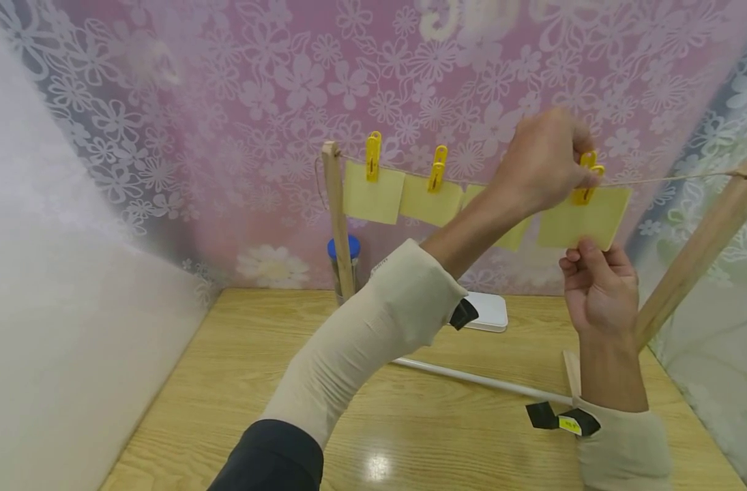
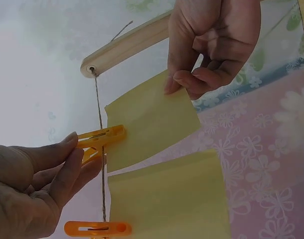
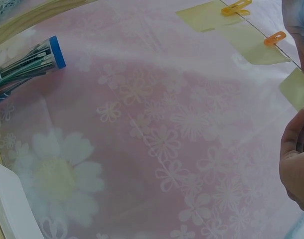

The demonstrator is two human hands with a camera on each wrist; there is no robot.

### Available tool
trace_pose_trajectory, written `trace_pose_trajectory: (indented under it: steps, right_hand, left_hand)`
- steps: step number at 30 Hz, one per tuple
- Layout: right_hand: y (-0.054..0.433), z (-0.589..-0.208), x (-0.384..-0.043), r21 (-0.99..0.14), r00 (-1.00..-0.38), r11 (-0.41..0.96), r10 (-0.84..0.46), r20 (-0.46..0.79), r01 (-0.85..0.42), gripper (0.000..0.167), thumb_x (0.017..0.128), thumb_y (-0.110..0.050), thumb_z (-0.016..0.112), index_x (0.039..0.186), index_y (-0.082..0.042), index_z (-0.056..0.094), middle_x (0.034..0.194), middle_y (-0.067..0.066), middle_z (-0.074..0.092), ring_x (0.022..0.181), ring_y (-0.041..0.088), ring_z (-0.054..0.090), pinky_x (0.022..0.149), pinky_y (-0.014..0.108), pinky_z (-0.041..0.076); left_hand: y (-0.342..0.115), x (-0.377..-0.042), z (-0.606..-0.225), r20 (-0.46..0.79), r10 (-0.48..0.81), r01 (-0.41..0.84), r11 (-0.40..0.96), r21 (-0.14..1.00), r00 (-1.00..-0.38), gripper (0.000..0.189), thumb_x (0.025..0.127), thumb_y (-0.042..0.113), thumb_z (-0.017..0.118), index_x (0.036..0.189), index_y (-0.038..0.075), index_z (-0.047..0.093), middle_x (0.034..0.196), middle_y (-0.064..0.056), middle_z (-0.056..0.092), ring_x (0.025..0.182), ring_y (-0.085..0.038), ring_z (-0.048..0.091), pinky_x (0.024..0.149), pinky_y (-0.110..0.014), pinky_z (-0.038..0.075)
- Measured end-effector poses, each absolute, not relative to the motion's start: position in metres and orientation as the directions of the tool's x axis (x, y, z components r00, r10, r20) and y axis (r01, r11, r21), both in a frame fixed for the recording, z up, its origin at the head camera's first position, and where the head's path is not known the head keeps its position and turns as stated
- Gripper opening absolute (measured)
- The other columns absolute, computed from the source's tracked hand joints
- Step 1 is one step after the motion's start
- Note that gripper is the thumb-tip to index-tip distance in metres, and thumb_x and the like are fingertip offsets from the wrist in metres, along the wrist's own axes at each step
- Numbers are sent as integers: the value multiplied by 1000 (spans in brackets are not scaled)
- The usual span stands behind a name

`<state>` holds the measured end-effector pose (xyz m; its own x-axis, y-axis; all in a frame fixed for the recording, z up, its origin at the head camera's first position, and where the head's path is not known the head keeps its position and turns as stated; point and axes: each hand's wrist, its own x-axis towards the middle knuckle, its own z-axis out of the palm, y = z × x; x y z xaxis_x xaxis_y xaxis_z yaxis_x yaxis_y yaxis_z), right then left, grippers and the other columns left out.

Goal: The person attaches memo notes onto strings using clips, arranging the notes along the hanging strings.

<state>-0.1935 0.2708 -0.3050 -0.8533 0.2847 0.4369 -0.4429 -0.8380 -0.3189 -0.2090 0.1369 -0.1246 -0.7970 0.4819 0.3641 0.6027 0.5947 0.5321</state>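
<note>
My left hand (image 1: 542, 160) pinches the handles of a yellow clothespin (image 1: 587, 179) between thumb and fingers. The clothespin's nose overlaps the twine (image 2: 100, 104) and the top edge of a yellow paper note (image 1: 584, 221). Below, my right hand (image 1: 602, 290) pinches that note's lower edge between thumb and fingers; the left wrist view also shows this grip. A neighbouring yellow note (image 2: 167, 196) hangs from the twine by its own clothespin (image 2: 98, 229), which my left hand hides in the head view. Farther left hang two more notes, each under a yellow clothespin.
The twine runs between a left wooden post (image 1: 339, 218) and a right wooden post (image 1: 705, 252). Behind the left post stands a blue-lidded jar (image 3: 30, 67) of thin sticks. A white flat box (image 1: 490, 312) and a white rod (image 1: 471, 376) lie on the wooden table (image 1: 226, 409).
</note>
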Motion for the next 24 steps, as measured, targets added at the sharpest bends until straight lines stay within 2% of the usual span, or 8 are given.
trace_pose_trajectory:
  steps: [6,9,12,14,16,18,19,24]
  right_hand:
    - [272,-306,-194,-306,-850,-848,271,452,-433,14,91,15,46,95,13,59,80,20,64,65,27,65,61,32,56]
    - [272,-306,-194,-312,-845,-843,266,465,-437,14,90,15,46,93,13,60,79,20,65,65,27,65,62,32,56]
    - [273,-306,-193,-310,-845,-849,255,470,-428,14,90,16,46,92,14,60,78,21,65,65,28,65,61,33,56]
    - [274,-305,-193,-299,-847,-859,245,473,-415,14,91,16,45,92,14,59,77,22,65,65,28,65,62,34,56]
    - [275,-305,-192,-307,-843,-852,248,477,-424,14,91,15,46,90,13,59,76,21,65,65,28,66,62,34,57]
    - [276,-306,-193,-314,-839,-848,242,487,-427,13,91,14,46,90,12,59,77,21,66,66,28,66,64,34,57]
    - [277,-307,-193,-321,-835,-844,236,496,-429,13,92,13,46,90,12,59,78,21,66,67,28,67,64,34,57]
    - [284,-313,-194,-344,-822,-874,100,561,-342,15,95,10,42,95,13,57,91,24,67,78,32,67,72,36,56]
  left_hand:
    - [137,-211,-126,381,477,611,606,510,-792,50,78,22,78,60,12,32,65,4,31,59,-5,32,51,-12,26]
    - [136,-210,-126,391,484,622,599,504,-783,53,78,20,78,62,12,28,66,3,25,59,-6,26,51,-12,24]
    - [135,-208,-125,399,499,639,605,476,-770,50,79,20,78,65,12,30,68,2,25,61,-7,25,52,-13,23]
    - [133,-206,-123,399,499,639,603,477,-769,29,79,21,78,72,13,51,72,7,45,66,0,40,58,-7,32]
    - [131,-205,-121,396,499,637,606,476,-771,19,80,23,77,92,17,64,92,11,62,83,4,53,69,-4,39]
    - [127,-204,-120,390,495,630,589,507,-777,37,80,24,77,115,19,65,117,12,65,103,5,58,82,-2,41]
    - [125,-204,-120,395,498,634,575,517,-772,38,80,24,77,116,18,64,116,12,64,111,4,57,87,-3,41]
    - [104,-202,-121,394,535,650,467,599,-748,38,81,21,77,115,14,63,117,7,64,112,2,58,86,-1,40]
